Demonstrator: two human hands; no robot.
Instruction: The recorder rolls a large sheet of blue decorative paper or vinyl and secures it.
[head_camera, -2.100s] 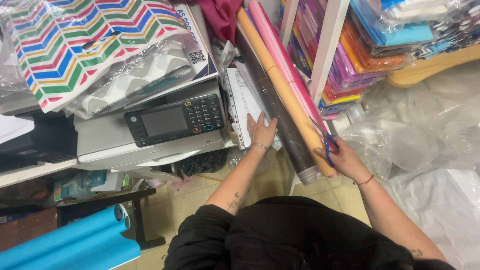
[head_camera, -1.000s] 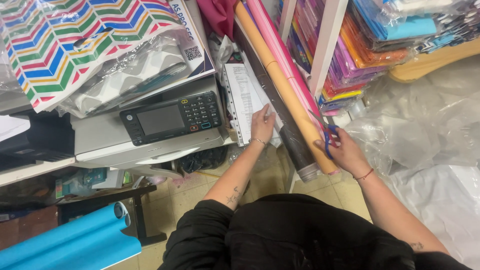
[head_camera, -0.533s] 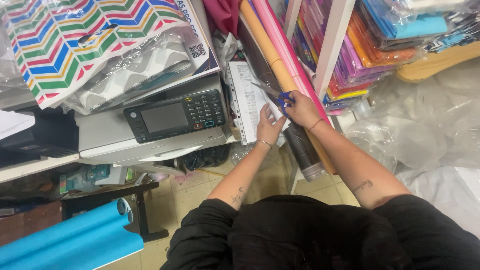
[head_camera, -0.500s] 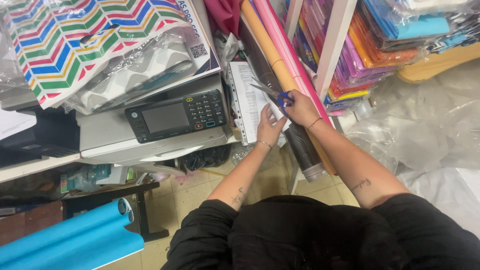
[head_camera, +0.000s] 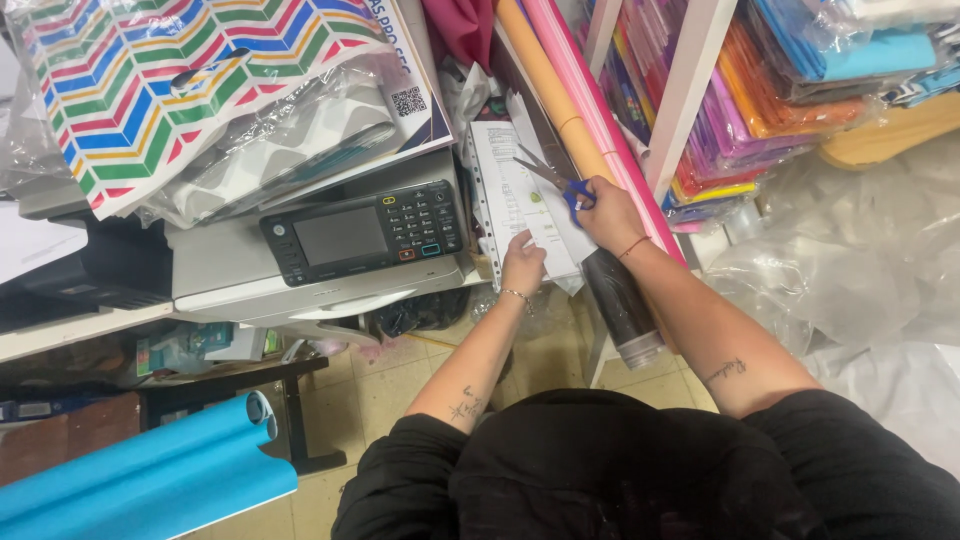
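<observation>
My right hand (head_camera: 607, 212) grips blue-handled steel scissors (head_camera: 556, 181), blades parted over a white printed paper sheet in a clear punched sleeve (head_camera: 510, 195) — it leans between the grey printer with a dark control panel (head_camera: 330, 255) and a dark film roll (head_camera: 620, 300). My left hand (head_camera: 522, 264) pinches the sheet's lower edge. An orange paper roll (head_camera: 555, 95) stands just behind.

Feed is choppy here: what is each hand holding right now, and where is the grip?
The right hand holds scissors by the blue handles. The left hand grips the near edge of the paper sheets.
</observation>
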